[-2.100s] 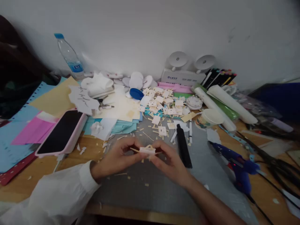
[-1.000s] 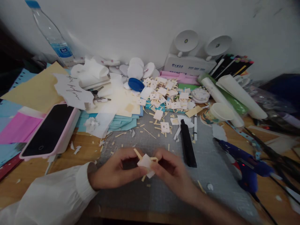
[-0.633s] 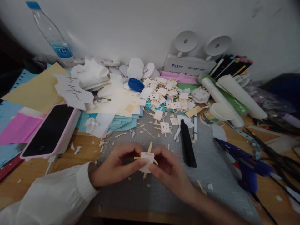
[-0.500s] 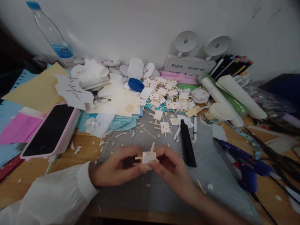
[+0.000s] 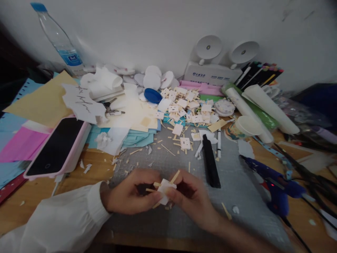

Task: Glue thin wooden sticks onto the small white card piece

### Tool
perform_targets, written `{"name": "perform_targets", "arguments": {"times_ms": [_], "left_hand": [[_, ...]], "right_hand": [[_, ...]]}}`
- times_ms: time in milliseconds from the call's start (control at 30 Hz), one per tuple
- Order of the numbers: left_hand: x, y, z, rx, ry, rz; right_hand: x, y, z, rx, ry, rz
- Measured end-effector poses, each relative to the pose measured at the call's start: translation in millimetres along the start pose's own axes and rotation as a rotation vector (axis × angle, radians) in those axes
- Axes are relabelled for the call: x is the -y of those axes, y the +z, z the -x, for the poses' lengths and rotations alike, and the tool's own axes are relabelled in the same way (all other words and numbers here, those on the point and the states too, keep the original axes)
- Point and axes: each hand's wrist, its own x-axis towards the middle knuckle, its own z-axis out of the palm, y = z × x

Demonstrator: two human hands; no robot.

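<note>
Between my two hands is a small white paper figure [image 5: 163, 188], a square with thin cream paper strips sticking out as limbs. My left hand [image 5: 134, 193] pinches it from the left, thumb on its lower edge. From the right, my right hand [image 5: 193, 196] grips it, its thumb pressed on the white face. The figure is tilted above the grey cutting mat [image 5: 147, 228]. Beyond my hands lies another paper figure [image 5: 185, 143] with a drawn face, and behind it a pile of similar figures [image 5: 181, 105].
Right of my hands lie a black tube-like object [image 5: 210, 163] and a blue glue gun [image 5: 273, 182] with a red light lit. A phone [image 5: 56, 147] on a pink-edged case rests at left. A paper cup [image 5: 244, 126], white rolls [image 5: 271, 109] and a water bottle [image 5: 59, 38] stand farther back.
The paper figure has turned in my fingers, from nearly level to tilted, and sits slightly lower. Both hands have shifted a little downward and keep their grip on it.
</note>
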Motion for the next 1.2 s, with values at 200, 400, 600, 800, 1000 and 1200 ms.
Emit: {"name": "perform_targets", "arguments": {"times_ms": [200,400,600,800,1000,1200], "left_hand": [[-4,-0.5,-5,0.048,-0.012,0.029],[-4,0.9,-3,0.140,-0.093,0.246],[-7,-1.9,-8,-0.053,-0.173,0.453],[-1,-1.6,-9,-0.282,-0.195,0.439],[1,2.8,-11,-0.230,-0.179,0.682],[2,3.8,-11,-0.295,-0.222,0.693]], "right_hand": [[-2,-1,-2,0.020,-0.016,0.000],[1,-4,-3,0.108,-0.024,0.085],[-2,-4,-6,-0.086,0.018,-0.073],[-2,-5,-9,-0.030,0.040,0.025],[-3,-2,-10,-0.046,0.026,0.060],[-3,-2,-8,0.004,0.050,0.137]]}}
